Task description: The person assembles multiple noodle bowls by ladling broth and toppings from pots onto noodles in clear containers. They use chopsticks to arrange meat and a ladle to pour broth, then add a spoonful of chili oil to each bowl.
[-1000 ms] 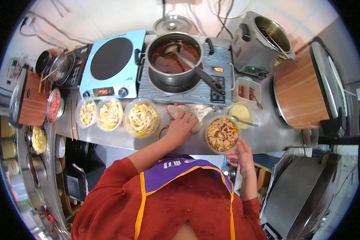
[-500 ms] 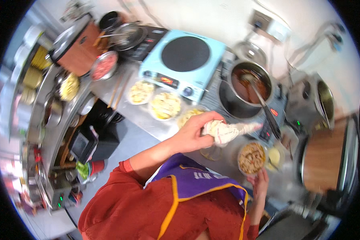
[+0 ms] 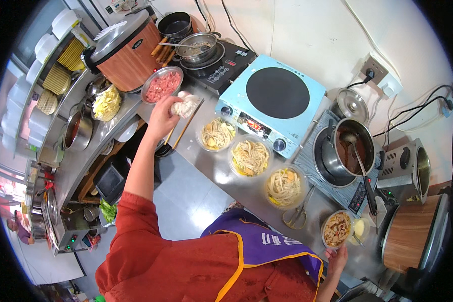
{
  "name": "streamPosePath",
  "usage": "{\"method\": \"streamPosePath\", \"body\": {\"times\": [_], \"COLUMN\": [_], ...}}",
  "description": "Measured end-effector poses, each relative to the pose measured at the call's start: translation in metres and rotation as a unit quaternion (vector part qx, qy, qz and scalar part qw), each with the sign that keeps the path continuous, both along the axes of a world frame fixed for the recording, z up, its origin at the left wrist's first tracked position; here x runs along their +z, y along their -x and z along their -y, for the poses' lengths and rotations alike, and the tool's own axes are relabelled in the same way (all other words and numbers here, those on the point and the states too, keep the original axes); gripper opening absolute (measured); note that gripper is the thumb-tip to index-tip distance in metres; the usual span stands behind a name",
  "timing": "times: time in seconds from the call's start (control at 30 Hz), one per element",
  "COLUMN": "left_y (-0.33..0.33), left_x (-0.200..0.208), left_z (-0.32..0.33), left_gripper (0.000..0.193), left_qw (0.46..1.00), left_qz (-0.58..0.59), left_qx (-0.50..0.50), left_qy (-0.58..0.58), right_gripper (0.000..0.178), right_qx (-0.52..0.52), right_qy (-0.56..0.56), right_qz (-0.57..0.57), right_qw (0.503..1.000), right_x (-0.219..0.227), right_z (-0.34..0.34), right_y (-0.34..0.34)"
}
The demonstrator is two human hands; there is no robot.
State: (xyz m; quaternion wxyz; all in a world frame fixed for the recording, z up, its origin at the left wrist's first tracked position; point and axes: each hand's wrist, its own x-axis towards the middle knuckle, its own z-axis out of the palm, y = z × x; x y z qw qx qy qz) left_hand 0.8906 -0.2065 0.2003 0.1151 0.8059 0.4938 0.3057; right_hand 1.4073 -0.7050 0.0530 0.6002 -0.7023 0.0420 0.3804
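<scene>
The left hand (image 3: pixel 164 118) is closed around a crumpled pale cloth (image 3: pixel 186 106). A second ago that hand was pressing the cloth to the bench (image 3: pixel 226 182) in front of the pot; now the arm stretches far left and the cloth is bunched beside a metal bowl of pink meat (image 3: pixel 162 85), near the chopsticks (image 3: pixel 187 125). From here I can't tell whether the cloth touches the bench.

The right hand (image 3: pixel 337 260) has stayed with the bowl of cooked meat (image 3: pixel 337 229), fingers against its near side; how firm the grip is, I can't tell.

So the cloth work, as I judge it, has shifted to the other end, leaving the scissors (image 3: pixel 296 216) in plain sight beside the nearest of three noodle bowls (image 3: pixel 285 186). Beyond those sit the light-blue cooker (image 3: pixel 277 95), its plate bare, and the pot (image 3: pixel 343 160) of dark red liquid, with the ladle (image 3: pixel 368 191) resting in it.
</scene>
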Motion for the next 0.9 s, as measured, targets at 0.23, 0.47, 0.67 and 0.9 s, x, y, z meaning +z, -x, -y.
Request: {"method": "streamPosePath", "body": {"times": [0.23, 0.47, 0.67, 0.9], "left_y": [0.01, 0.046, 0.079, 0.157], "left_x": [-0.091, -0.178, -0.194, -0.16], "left_z": [-0.08, -0.027, -0.021, 0.063], "left_gripper": [0.077, 0.058, 0.02, 0.025], "left_qw": [0.99, 0.908, 0.901, 0.888], "left_qz": [-0.124, -0.306, -0.284, -0.254], "left_qx": [-0.054, 0.263, 0.3, 0.325], "left_qy": [-0.04, 0.113, 0.136, 0.202], "right_gripper": [0.045, 0.029, 0.022, 0.018], "right_qx": [-0.1, -0.183, 0.041, 0.343], "right_qy": [0.086, 0.177, 0.076, -0.051], "right_qz": [0.041, 0.241, 0.41, 0.233], "right_qw": [0.99, 0.937, 0.908, 0.908], "right_x": [-0.006, -0.002, 0.03, 0.099], "right_z": [0.023, 0.063, -0.037, -0.26], "right_y": [0.021, 0.041, 0.08, 0.227]}}
